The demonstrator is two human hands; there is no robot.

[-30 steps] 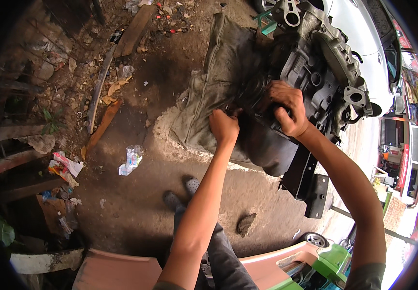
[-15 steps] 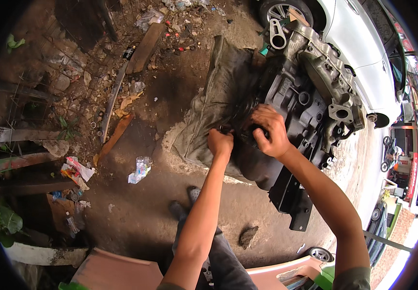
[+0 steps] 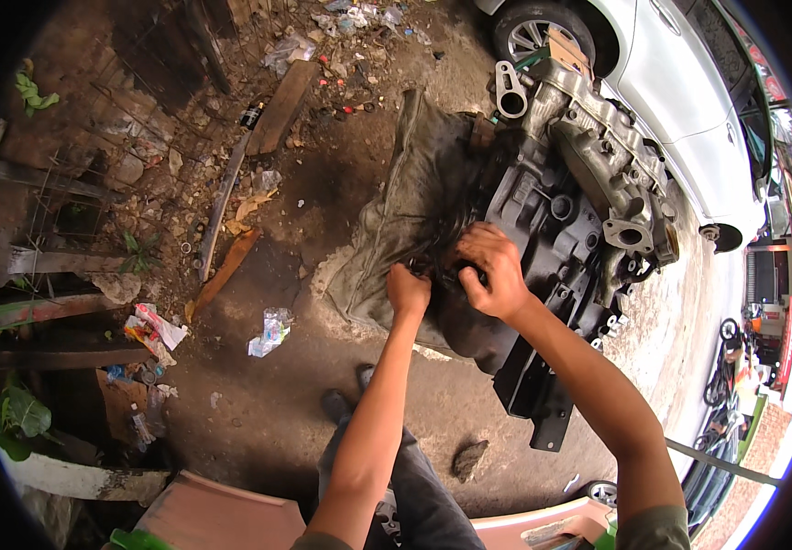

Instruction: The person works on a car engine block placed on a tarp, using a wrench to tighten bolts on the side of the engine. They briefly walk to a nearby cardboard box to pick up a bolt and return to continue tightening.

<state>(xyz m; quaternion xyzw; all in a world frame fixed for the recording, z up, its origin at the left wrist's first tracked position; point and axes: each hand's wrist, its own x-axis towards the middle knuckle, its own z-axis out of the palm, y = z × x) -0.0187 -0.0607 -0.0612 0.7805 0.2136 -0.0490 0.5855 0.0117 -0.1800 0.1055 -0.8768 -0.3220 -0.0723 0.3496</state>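
Engine [image 3: 533,197], dark and grimy, is set over the right-hand part of a grey-green cloth [image 3: 414,156], by which the ground [image 3: 249,412] is partly covered; the cloth's right edge is hidden by the metal, while its left edge is left exposed. The engine's right flank is lined by a silver-grey manifold [image 3: 588,156]. By the cloth's near edge a dark, rounded casing [image 3: 474,325] is seen, and beyond that edge a flat black bracket [image 3: 543,403] is held out from the engine's near end. The left hand [image 3: 408,289] is curled into a loose fist over the cloth's near half, beside the engine; its fingertips are turned toward the dark metal, and whether anything is gripped cannot be told. The right hand [image 3: 490,270] is bent over the engine's left side, near the left hand, with knuckles uppermost; its fingertips are hidden, so whether a part is clasped or only touched cannot be told. Past the cloth's far edge, to the right, a silver car [image 3: 680,69] is parked. Beyond the left edge, a plank [image 3: 281,110] is surrounded by litter, and a crumpled plastic wrapper [image 3: 270,332] is seen off the near left corner. Past the near edge, a stone [image 3: 470,461] is seen on the ground.
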